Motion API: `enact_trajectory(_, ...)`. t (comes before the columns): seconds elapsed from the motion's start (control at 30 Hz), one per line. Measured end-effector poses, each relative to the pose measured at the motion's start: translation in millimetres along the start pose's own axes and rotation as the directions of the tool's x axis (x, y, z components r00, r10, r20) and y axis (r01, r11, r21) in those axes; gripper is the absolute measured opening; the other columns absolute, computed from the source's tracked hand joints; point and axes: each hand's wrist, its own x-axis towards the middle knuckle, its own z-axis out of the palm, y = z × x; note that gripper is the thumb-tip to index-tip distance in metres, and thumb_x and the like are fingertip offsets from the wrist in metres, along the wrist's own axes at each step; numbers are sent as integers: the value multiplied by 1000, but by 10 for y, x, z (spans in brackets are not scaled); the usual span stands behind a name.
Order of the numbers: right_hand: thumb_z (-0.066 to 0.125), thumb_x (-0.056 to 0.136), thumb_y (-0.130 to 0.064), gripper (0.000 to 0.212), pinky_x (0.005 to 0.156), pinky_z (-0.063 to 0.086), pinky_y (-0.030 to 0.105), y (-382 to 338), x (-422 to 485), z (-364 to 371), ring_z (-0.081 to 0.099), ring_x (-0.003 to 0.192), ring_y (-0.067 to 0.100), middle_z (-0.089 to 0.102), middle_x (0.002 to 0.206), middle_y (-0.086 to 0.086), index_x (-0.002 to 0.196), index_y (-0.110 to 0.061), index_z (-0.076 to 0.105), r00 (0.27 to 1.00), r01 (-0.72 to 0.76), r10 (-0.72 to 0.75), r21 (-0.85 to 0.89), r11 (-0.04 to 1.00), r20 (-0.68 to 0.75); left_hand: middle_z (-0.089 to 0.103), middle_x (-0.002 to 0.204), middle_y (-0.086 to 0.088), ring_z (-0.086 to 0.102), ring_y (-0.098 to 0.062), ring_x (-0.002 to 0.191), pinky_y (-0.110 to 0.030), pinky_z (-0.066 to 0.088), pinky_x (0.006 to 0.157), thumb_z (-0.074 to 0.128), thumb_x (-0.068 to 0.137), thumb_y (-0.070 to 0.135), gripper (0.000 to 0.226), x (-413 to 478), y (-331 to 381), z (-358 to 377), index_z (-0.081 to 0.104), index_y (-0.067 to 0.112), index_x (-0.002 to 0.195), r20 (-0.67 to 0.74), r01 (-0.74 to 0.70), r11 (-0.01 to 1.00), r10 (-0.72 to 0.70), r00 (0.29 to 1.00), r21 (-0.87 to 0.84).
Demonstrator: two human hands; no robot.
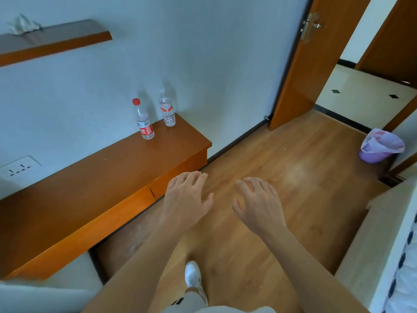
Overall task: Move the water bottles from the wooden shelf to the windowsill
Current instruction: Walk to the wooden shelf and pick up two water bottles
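Two clear water bottles stand upright near the far end of a long low wooden shelf (101, 177) against the white wall. The red-capped bottle (143, 119) carries a red label. Just right of it and closer to the wall stands the white-capped bottle (167, 108). My left hand (186, 199) hovers over the floor beside the shelf's front edge, fingers spread and relaxed, holding nothing. My right hand (258, 203) hangs level with it to the right, also relaxed and empty. Both hands are well short of the bottles. No windowsill is in view.
A higher wall shelf (56, 42) at upper left carries a crumpled white cloth (23, 24). An open wooden door (302, 64) leads to a tiled hallway. A purple bin (381, 146) stands by the right wall. A bed edge (372, 240) fills the lower right. My white shoe (193, 275) is on the floor.
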Motion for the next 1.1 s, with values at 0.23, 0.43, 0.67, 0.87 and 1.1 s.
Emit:
enact_trajectory(0.23, 66, 86, -43, 43, 102, 50, 39, 265, 950, 336, 60, 119, 21, 66, 124, 3, 124, -22, 63, 1000, 8, -9, -19, 1000, -20, 57, 137, 10, 49, -16, 131, -37, 35, 111, 47, 91, 59, 52, 1005, -111, 283, 54, 32, 135, 4, -5, 999, 5, 1000, -32)
enact_trajectory(0.43, 67, 85, -42, 44, 99, 52, 40, 406, 2152, 606, 62, 117, 23, 68, 122, 5, 123, -20, 65, 1000, 6, -6, -12, 1000, -6, 55, 140, 11, 46, -16, 133, -37, 31, 113, 46, 92, 59, 51, 2180, -421, 513, 51, 34, 137, 10, -2, 997, 3, 1000, -74)
enact_trajectory(0.67, 67, 85, -44, 45, 100, 52, 41, 379, 3337, 912, 61, 118, 22, 67, 123, 3, 124, -21, 64, 998, 62, -62, 1, 998, 26, 49, 145, 10, 41, -17, 137, -39, 29, 115, 40, 92, 60, 55, 3189, -855, 742, 46, 34, 140, 68, 27, 995, -21, 997, -97)
enact_trajectory(0.87, 76, 81, -40, 45, 97, 54, 42, 194, 3974, 1158, 65, 114, 24, 70, 119, 4, 120, -20, 67, 987, 157, -158, 31, 987, 36, 57, 139, 8, 50, -18, 131, -40, 35, 111, 46, 89, 60, 54, 3560, -1189, 868, 53, 32, 135, 78, 126, 988, -119, 990, -92)
enact_trajectory(1.1, 61, 85, -41, 44, 103, 47, 38, -33, 4738, 1592, 59, 119, 21, 66, 124, 2, 126, -24, 64, 937, 326, -334, 89, 941, 102, 57, 138, 8, 50, -17, 130, -40, 39, 109, 46, 88, 59, 56, 3665, -1585, 1027, 52, 29, 135, 73, 303, 951, -298, 952, -60)
